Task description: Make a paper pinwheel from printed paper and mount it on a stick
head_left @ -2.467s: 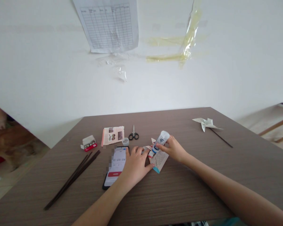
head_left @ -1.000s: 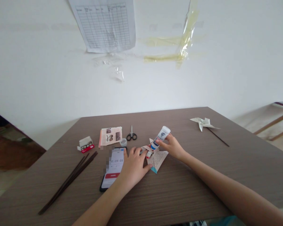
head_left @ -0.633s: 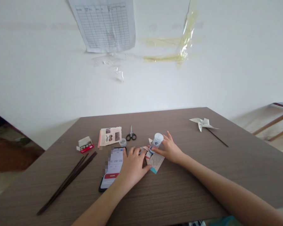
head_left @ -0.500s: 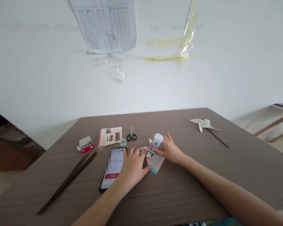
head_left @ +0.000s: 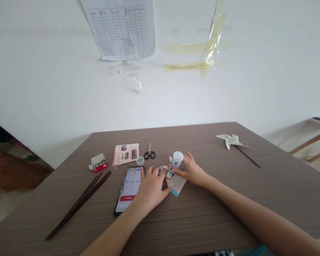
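Observation:
My right hand (head_left: pixel 193 169) is closed round a small white bottle (head_left: pixel 177 160) with a printed label. The bottle leans slightly, its round white end up and its lower end at a folded piece of printed paper (head_left: pixel 177 183). Whether that lower end touches the paper I cannot tell. My left hand (head_left: pixel 154 183) lies with its fingers spread, fingertips on the left part of the paper and thumb by its blue-edged corner. Part of the paper is hidden under my hands and the bottle.
Left of my left hand lies a phone (head_left: pixel 129 190) showing a timer. Around it are dark sticks (head_left: pixel 81 202), a small red-and-white box (head_left: pixel 98 163), printed paper sheets (head_left: pixel 126 154), a small round cap (head_left: pixel 140 161) and scissors (head_left: pixel 149 153). A paper pinwheel (head_left: pixel 230 140) lies far right.
The whole view has shifted slightly. My hands, the bottle and the folded paper stay in almost the same positions.

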Demonstrator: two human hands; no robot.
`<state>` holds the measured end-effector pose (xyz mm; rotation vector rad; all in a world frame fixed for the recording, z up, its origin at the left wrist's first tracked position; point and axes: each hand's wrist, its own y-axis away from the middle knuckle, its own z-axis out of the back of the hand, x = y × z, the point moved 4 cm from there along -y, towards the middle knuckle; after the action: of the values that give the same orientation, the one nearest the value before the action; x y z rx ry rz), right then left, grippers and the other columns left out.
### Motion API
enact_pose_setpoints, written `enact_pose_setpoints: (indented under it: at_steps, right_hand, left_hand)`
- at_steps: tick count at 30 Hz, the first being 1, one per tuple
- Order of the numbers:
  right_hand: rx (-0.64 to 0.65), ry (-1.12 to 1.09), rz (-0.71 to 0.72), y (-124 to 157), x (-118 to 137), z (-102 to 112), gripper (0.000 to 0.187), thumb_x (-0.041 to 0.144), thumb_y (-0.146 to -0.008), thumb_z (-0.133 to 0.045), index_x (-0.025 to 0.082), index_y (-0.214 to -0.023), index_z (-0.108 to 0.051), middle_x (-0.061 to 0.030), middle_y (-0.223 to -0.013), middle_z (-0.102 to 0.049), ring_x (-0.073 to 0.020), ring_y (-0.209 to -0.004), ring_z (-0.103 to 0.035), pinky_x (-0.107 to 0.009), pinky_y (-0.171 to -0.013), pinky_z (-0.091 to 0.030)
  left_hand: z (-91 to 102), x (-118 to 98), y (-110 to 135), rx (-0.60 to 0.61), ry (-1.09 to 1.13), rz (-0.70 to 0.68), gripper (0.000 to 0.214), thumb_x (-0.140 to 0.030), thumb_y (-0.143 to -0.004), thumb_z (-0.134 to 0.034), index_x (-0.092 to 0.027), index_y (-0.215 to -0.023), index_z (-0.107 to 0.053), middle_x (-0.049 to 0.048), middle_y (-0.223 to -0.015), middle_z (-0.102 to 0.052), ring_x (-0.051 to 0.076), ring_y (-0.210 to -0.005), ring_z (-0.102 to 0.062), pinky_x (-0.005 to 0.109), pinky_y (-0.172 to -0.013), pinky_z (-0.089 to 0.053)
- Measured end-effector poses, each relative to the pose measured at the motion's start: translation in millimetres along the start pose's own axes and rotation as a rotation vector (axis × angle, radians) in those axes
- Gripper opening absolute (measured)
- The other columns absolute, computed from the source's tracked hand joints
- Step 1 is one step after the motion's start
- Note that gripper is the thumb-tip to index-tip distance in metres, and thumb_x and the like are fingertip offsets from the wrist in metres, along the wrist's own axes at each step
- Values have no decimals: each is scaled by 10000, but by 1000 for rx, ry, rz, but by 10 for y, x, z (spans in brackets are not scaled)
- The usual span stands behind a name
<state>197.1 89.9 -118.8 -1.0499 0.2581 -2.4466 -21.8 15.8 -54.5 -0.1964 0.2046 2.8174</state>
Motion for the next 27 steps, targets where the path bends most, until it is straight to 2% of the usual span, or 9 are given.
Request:
enact_pose_setpoints:
  at_steps: [4, 6, 8, 11, 14, 22, 27]
  right_hand:
    - [-35, -96, -18, -17, -67, 9, 308, 538, -1049, -1031, 334, -1240, -901, -90, -1299, -948, -463, -1446, -863, -901, -1581, -267]
    - [-63, -156, -35, -26, -99, 29, 278, 557, -1055, -1011, 329, -1164, -896, -88, -1271, -945, -466, -1434, -857, -895, -1574, -274]
    - [-85, -236, -65, -34, -124, 44, 302, 610, -1069, -969, 321, -1116, -894, -102, -1259, -944, -470, -1405, -856, -876, -1534, -367]
    - [-122, -387, -128, -41, -148, 53, 456, 747, -1045, -947, 302, -1122, -888, -128, -1233, -946, -452, -1303, -874, -770, -1363, -607]
    - [-138, -534, -168, -51, -151, 43, 630, 884, -968, -971, 285, -1132, -869, -142, -1204, -952, -427, -1222, -896, -666, -1209, -716]
    - [-131, -699, -199, -104, -175, 23, 819, 1048, -829, -992, 279, -1064, -838, -118, -1122, -968, -401, -1149, -930, -629, -1140, -758]
    - [-220, -637, -191, -102, -190, 136, 781, 991, -804, -1032, 282, -1099, -889, -145, -1196, -996, -450, -1244, -940, -703, -1240, -724]
  left_hand:
    - [-7, 22, -1, -24, 10, -11, 714, -415, -1106, -963, -321, -1798, -812, 203, -1829, -793, 563, -1815, -615, 884, -1559, -362]
    - [-10, 34, -1, -40, 20, -18, 687, -413, -1093, -979, -336, -1761, -840, 195, -1822, -800, 568, -1804, -628, 884, -1553, -378]
    - [-16, 45, 0, -34, 23, -20, 687, -406, -1098, -974, -314, -1765, -839, 206, -1838, -788, 574, -1819, -611, 886, -1558, -370]
    - [-14, 49, 7, -21, 27, -27, 699, -390, -1109, -959, -282, -1786, -820, 218, -1853, -775, 580, -1832, -593, 899, -1560, -354]
    - [-2, 45, 13, -17, 26, -34, 676, -382, -1121, -937, -294, -1781, -820, 201, -1856, -777, 575, -1830, -593, 913, -1555, -347]
    - [-2, 54, 13, 6, 13, -30, 689, -389, -1130, -905, -304, -1805, -796, 197, -1861, -769, 561, -1827, -588, 907, -1560, -331]
    - [-34, 95, 7, -4, 30, -45, 652, -439, -1124, -892, -337, -1764, -824, 189, -1844, -777, 569, -1822, -578, 909, -1552, -328]
